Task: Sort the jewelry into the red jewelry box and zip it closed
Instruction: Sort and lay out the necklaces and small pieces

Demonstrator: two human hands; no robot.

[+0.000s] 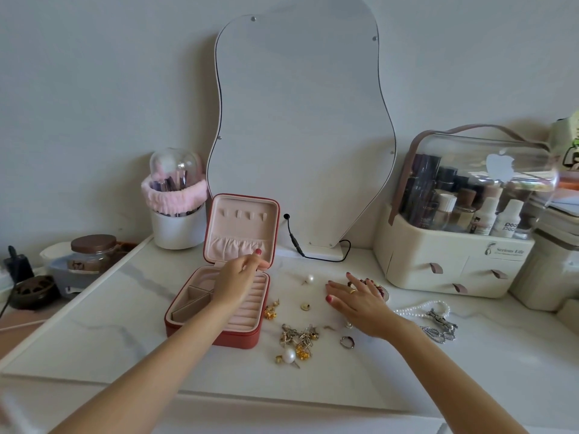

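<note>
From the head camera I see the red jewelry box [219, 308] open near the marble table's [103, 333] left edge, lid upright at 12 o'clock, my left hand [235, 285] over it, fingers bunched, contents unclear, my right hand [360, 300] flat-fingered among loose jewelry [297, 338] at 3 o'clock.

Soft, even daylight is filling scene; source cannot tell. Shadows are staying faint, lying close under red jewelry box [216, 324] and arms. Glare is showing on clear organizer lid [513, 170] at 3 o'clock. Wide-angle lens is bending edges. Corner at 7 o'clock is blurring.
</note>
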